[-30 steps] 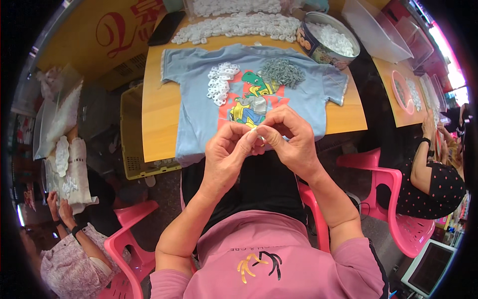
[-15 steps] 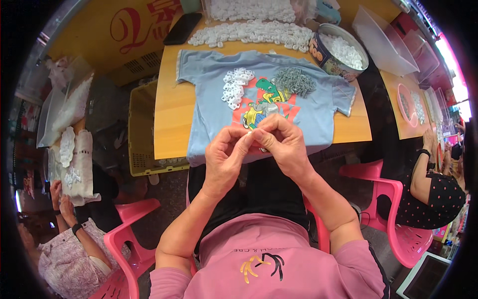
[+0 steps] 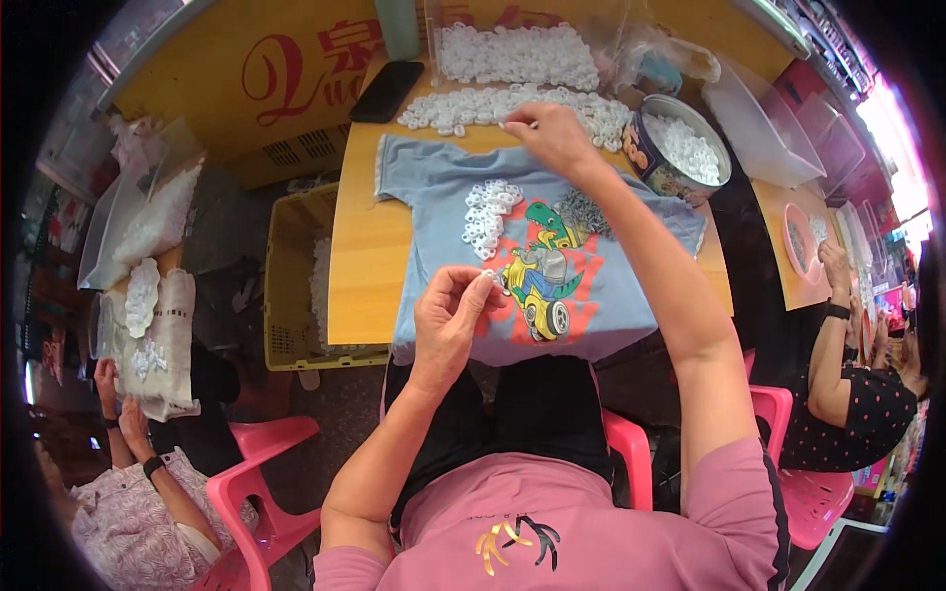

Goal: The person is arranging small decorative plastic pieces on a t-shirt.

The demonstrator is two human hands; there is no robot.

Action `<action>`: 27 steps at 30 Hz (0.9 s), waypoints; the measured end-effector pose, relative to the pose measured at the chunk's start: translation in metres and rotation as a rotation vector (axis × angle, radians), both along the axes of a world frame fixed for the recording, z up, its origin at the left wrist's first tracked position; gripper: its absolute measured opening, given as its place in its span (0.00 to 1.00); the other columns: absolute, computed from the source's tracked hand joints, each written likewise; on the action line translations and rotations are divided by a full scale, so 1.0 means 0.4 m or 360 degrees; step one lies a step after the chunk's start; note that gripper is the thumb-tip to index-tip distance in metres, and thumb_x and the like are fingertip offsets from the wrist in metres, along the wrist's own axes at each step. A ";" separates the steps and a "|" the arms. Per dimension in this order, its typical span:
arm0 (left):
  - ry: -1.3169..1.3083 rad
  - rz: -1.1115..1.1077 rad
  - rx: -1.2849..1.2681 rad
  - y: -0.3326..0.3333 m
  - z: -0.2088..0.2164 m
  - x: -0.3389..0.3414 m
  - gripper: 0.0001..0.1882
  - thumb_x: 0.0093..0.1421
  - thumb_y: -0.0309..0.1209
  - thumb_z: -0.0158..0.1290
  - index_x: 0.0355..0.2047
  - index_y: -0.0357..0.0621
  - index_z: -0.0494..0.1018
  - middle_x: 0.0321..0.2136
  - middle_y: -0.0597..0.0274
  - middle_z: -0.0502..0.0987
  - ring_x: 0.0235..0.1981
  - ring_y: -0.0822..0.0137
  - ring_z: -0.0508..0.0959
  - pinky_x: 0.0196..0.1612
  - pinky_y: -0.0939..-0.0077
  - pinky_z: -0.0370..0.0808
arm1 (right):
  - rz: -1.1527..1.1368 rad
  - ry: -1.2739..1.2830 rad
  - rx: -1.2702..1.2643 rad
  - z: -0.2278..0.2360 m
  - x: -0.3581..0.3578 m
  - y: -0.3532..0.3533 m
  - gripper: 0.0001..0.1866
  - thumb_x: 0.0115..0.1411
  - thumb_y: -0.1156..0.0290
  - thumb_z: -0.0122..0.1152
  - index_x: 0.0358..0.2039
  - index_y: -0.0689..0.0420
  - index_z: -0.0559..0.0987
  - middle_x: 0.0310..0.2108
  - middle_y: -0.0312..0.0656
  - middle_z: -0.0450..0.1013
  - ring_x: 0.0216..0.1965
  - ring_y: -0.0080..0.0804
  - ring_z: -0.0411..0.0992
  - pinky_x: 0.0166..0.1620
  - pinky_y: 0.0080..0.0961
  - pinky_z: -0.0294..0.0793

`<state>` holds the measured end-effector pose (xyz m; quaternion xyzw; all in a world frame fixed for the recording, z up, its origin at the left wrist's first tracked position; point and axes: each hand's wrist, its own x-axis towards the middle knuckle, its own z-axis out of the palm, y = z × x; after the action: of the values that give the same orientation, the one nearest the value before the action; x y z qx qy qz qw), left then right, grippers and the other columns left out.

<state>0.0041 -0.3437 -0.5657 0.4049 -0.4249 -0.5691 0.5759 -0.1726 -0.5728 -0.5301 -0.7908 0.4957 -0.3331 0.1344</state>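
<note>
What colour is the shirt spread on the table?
The shirt is greyish blue with a red, green and yellow cartoon print, clearest in the head view.

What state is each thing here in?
Left hand: pinching a small white piece
Right hand: over loose white pieces, grip unclear
Blue T-shirt: spread out, print up
Round tin: open, holding white pieces
Grey pieces: heaped, partly hidden
Yellow crate: upright, open-topped
Black smartphone: lying flat
</note>
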 end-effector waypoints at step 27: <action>0.0046 -0.0054 0.0007 -0.009 -0.009 0.002 0.08 0.66 0.31 0.52 0.38 0.37 0.71 0.29 0.62 0.79 0.30 0.76 0.78 0.36 0.82 0.75 | -0.0032 0.0597 -0.0250 -0.047 0.051 -0.037 0.09 0.54 0.70 0.55 0.33 0.52 0.82 0.36 0.46 0.78 0.40 0.47 0.76 0.43 0.42 0.76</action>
<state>0.0048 -0.3474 -0.5691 0.3906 -0.4221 -0.5856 0.5713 -0.1520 -0.5876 -0.5488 -0.8421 0.4922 -0.2188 -0.0258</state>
